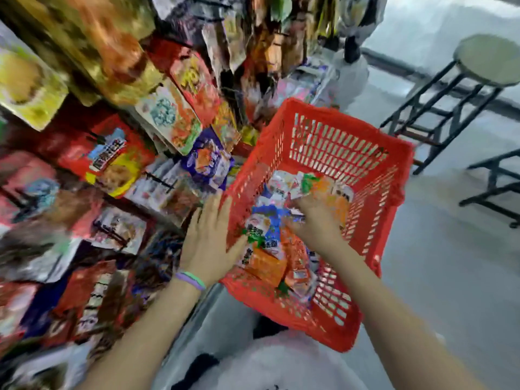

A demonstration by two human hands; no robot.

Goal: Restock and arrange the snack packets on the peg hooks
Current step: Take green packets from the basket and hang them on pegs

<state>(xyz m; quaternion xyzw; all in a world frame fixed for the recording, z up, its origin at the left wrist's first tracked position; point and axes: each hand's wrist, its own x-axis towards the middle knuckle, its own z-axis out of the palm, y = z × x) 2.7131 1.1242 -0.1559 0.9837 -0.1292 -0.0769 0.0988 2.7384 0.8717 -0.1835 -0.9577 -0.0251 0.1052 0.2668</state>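
Note:
A red plastic basket [332,142] stands in front of me with several small snack packets [267,263] in orange, blue and white heaped inside. My left hand [208,237] lies flat with straight fingers over the basket's left rim, thumb pointing into the basket. My right hand [318,220] reaches down into the pile, fingers bent among the packets; blur hides whether it grips one. Rows of snack packets on peg hooks [118,161] fill the left side.
A round stool [489,60] on black legs stands at the upper right, with a second black frame [495,187] to its right. Grey floor [450,277] lies to the right of the basket. The whole picture is motion-blurred.

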